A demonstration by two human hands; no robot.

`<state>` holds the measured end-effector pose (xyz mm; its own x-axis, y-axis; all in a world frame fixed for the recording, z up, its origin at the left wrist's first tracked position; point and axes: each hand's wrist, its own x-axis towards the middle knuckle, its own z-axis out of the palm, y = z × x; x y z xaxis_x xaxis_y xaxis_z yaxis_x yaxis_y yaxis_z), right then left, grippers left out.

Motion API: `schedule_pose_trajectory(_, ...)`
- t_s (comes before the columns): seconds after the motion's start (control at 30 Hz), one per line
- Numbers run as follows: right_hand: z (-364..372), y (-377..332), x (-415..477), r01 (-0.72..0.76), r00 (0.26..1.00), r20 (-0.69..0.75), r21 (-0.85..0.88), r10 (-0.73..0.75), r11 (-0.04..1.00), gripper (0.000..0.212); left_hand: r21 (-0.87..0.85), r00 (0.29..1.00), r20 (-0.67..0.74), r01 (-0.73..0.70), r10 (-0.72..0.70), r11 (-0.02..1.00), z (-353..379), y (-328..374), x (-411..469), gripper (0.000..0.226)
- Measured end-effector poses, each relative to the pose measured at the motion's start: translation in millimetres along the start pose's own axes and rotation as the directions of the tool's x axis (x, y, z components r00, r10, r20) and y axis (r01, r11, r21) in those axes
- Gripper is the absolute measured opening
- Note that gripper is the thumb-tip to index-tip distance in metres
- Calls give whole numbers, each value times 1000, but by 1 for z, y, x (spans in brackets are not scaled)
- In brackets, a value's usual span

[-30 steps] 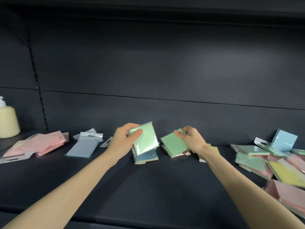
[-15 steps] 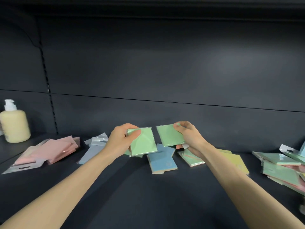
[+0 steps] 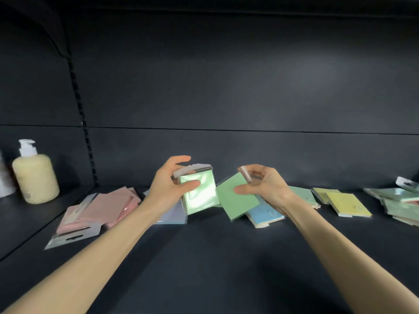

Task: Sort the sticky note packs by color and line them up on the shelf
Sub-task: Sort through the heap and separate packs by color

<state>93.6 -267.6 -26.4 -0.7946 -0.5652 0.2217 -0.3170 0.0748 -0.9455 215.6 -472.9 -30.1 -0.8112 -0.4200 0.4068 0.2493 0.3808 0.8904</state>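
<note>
My left hand [image 3: 167, 189] grips a glossy green sticky note pack [image 3: 200, 193] above the dark shelf [image 3: 215, 257], thumb on its front. My right hand [image 3: 263, 189] pinches a second green pack [image 3: 238, 200], tilted, just to the right of the first. Beneath them lie a blue pack [image 3: 265, 215] and a pale lilac-blue pack [image 3: 173, 215]. Pink packs [image 3: 102, 209] lie in a pile at the left. Another green pack [image 3: 302, 194] sits behind my right wrist. Yellow packs [image 3: 347, 203] lie further right.
A cream pump bottle [image 3: 35, 175] stands at the far left on the neighbouring shelf section. A mixed heap of green packs [image 3: 399, 202] reaches the right edge. The shelf's dark back wall rises right behind the packs.
Both hands have lifted their green packs higher and brought them closer together. The view has shifted left, so the right heap slid toward the edge and the bottle moved inward.
</note>
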Motion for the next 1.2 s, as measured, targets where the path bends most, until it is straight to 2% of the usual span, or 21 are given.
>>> schedule_pose_trajectory(0.13,5,-9,-4,26,1000,0,-25,-26,999,35,14,999,33,11,-11,1000,-11,-7,3,56)
schedule_pose_trajectory(0.27,3,-13,1,41,996,-77,-74,-46,996,35,-2,999,32,1,-1,1000,-12,-9,9,40)
schedule_pose_trajectory(0.43,-10,-14,3,49,983,-169,-120,-69,992,39,85,998,22,-52,51,995,-1,-16,25,33)
schedule_pose_trajectory(0.57,-24,-11,0,37,979,-192,-156,-67,987,38,166,995,92,-40,25,985,21,-24,37,30)
schedule_pose_trajectory(0.7,-23,-5,0,-7,983,-183,-209,-32,978,43,293,978,197,5,-66,956,39,-33,47,29)
schedule_pose_trajectory(0.9,-14,0,10,-25,989,-146,-257,-13,966,43,490,948,278,0,-156,872,45,-42,58,46)
schedule_pose_trajectory(1.07,1,7,26,-51,996,-88,-264,29,963,43,479,961,249,-16,-119,878,32,-48,56,36)
schedule_pose_trajectory(1.2,24,12,36,-67,996,40,-287,82,956,46,445,970,236,-47,-66,894,16,-47,41,26)
